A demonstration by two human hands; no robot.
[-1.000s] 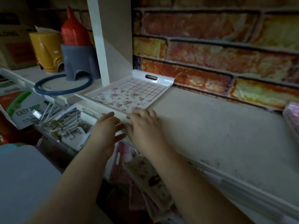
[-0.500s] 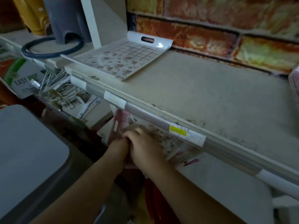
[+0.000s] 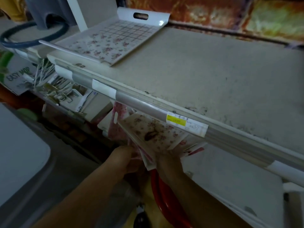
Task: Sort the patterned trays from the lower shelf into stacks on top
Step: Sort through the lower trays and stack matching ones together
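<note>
left hand (image 3: pixel 126 159): down at the lower shelf (image 3: pixel 230 180), grip looks curled on the near edge of the pink trays (image 3: pixel 118 116), probably to steady the pile
right hand (image 3: pixel 166 159): under the corner of the floral tray (image 3: pixel 153 134); can't really tell if the grip is clenched, fingers are hidden
why tilted: my guess, it's being angled out so it clears the top shelf rail (image 3: pixel 148 106)
already sorted: one grid-and-flower tray (image 3: pixel 111 41) lies flat on the top shelf (image 3: pixel 213 71) by the white post (image 3: pixel 77 14)
in the way: the rail and price tag (image 3: pixel 176 120) overhang the pile
nearby: blue ring (image 3: pixel 9 40), clips (image 3: pixel 56 94), red hoop (image 3: pixel 164 199)
</note>
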